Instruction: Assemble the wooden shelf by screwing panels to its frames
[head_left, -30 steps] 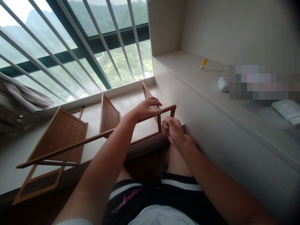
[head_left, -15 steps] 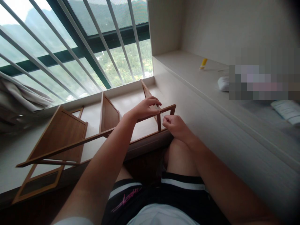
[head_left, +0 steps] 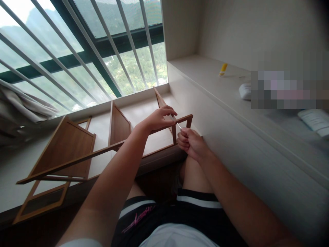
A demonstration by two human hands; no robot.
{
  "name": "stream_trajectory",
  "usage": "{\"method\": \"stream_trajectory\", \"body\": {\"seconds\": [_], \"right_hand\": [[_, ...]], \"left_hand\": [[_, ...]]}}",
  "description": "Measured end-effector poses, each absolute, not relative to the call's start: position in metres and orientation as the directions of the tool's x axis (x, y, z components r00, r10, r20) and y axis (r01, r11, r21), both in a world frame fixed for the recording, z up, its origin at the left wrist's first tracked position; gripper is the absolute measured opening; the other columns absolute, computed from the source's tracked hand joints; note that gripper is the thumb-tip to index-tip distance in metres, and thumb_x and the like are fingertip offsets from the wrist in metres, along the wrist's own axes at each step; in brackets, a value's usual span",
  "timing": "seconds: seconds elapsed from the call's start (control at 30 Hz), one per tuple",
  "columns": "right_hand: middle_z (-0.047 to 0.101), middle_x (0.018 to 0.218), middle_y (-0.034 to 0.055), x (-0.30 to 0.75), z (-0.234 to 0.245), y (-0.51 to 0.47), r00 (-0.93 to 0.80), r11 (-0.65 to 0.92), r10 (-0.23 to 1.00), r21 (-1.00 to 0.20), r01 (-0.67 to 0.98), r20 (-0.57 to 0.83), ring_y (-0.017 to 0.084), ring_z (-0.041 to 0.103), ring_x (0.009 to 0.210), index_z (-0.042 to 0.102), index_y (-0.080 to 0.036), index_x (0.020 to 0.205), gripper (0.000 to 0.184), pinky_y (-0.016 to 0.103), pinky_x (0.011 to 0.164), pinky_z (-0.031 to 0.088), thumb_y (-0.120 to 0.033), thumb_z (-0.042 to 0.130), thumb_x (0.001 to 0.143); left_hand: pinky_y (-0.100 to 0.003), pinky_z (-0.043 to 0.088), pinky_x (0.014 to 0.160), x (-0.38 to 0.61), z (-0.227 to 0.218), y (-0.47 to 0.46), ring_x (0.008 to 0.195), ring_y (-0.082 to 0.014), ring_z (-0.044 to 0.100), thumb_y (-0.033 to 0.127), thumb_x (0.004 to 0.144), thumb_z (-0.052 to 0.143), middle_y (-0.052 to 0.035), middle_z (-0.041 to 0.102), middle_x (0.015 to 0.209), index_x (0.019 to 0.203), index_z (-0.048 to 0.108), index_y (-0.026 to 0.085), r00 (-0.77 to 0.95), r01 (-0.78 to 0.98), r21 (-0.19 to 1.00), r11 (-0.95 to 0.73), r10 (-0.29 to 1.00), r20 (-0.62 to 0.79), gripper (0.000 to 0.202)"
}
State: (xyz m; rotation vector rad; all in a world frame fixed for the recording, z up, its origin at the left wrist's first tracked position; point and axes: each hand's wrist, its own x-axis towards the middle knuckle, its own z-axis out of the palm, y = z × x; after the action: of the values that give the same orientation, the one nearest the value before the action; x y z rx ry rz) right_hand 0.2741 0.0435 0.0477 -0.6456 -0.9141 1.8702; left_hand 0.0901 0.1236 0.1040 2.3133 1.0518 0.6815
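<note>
A brown wooden rack (head_left: 77,151) with three upright panels lies on its side on the pale window ledge (head_left: 144,113). My left hand (head_left: 160,118) is closed on the rack's upper rail near its right end. My right hand (head_left: 191,142) is closed in a fist just right of the rack's corner post. It grips a thin metal tool (head_left: 178,125), likely a hex key. The tool's tip meets the corner joint under my left fingers.
White window bars (head_left: 102,44) run behind the ledge. A raised shelf (head_left: 205,75) on the right carries a yellow-capped tube (head_left: 222,69), a white object (head_left: 245,91) and a white bottle (head_left: 315,120). A grey curtain (head_left: 23,109) hangs at the left. My knee is below the hands.
My right hand has turned at the wrist on the tool: fist, then fingers raised, now fist again. The left hand and the rack have not moved.
</note>
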Motion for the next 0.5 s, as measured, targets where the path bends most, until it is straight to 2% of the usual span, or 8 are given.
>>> {"method": "stream_trajectory", "body": {"seconds": [0.03, 0.1, 0.2, 0.37, 0.5], "right_hand": [[0.021, 0.049, -0.0091, 0.268, 0.046, 0.039, -0.453, -0.364, 0.889, -0.702, -0.612, -0.066, 0.008, 0.013, 0.042, 0.026, -0.023, 0.060, 0.039, 0.021, 0.038, 0.013, -0.037, 0.053, 0.084], [0.019, 0.051, -0.0089, 0.258, 0.045, 0.031, -0.437, -0.399, 0.897, -0.533, -0.746, -0.060, 0.008, 0.011, 0.044, 0.021, -0.022, 0.062, 0.040, 0.020, 0.037, 0.014, -0.033, 0.053, 0.085], [0.017, 0.053, -0.0082, 0.247, 0.050, 0.025, -0.365, -0.355, 0.929, -0.436, -0.827, -0.066, 0.008, 0.011, 0.045, 0.019, -0.022, 0.063, 0.039, 0.019, 0.037, 0.016, -0.028, 0.050, 0.085], [0.017, 0.051, -0.0084, 0.244, 0.055, 0.020, -0.334, -0.323, 0.940, -0.511, -0.797, -0.074, 0.008, 0.011, 0.043, 0.019, -0.022, 0.062, 0.041, 0.020, 0.036, 0.016, -0.035, 0.051, 0.085], [0.023, 0.049, -0.0089, 0.250, 0.049, 0.020, -0.267, -0.210, 0.963, -0.736, -0.644, -0.041, 0.007, 0.016, 0.041, 0.027, -0.022, 0.059, 0.040, 0.021, 0.037, 0.015, -0.036, 0.055, 0.084]], "left_hand": [[-0.036, 0.047, 0.096, 0.090, 0.104, 0.124, 0.103, -0.0200, 0.058, 0.029, 0.076, 0.066, -0.0081, 0.059, 0.115, 0.109, 0.070, 0.022, 0.575, 0.531, 0.624, -0.574, 0.784, 0.232, 0.034], [-0.036, 0.047, 0.096, 0.090, 0.104, 0.124, 0.102, -0.0199, 0.058, 0.028, 0.076, 0.066, -0.0085, 0.059, 0.114, 0.108, 0.070, 0.021, 0.578, 0.527, 0.624, -0.577, 0.781, 0.234, 0.033], [-0.036, 0.047, 0.096, 0.090, 0.104, 0.125, 0.101, -0.0193, 0.058, 0.027, 0.076, 0.066, -0.0087, 0.059, 0.113, 0.108, 0.070, 0.021, 0.581, 0.520, 0.623, -0.585, 0.776, 0.244, 0.033], [-0.035, 0.048, 0.095, 0.089, 0.103, 0.124, 0.099, -0.0182, 0.058, 0.028, 0.077, 0.065, -0.0080, 0.059, 0.113, 0.108, 0.070, 0.021, 0.580, 0.528, 0.617, -0.583, 0.778, 0.239, 0.033], [-0.035, 0.047, 0.095, 0.089, 0.103, 0.124, 0.102, -0.0190, 0.058, 0.029, 0.076, 0.065, -0.0081, 0.059, 0.115, 0.109, 0.070, 0.021, 0.581, 0.517, 0.625, -0.585, 0.776, 0.245, 0.033]]}}
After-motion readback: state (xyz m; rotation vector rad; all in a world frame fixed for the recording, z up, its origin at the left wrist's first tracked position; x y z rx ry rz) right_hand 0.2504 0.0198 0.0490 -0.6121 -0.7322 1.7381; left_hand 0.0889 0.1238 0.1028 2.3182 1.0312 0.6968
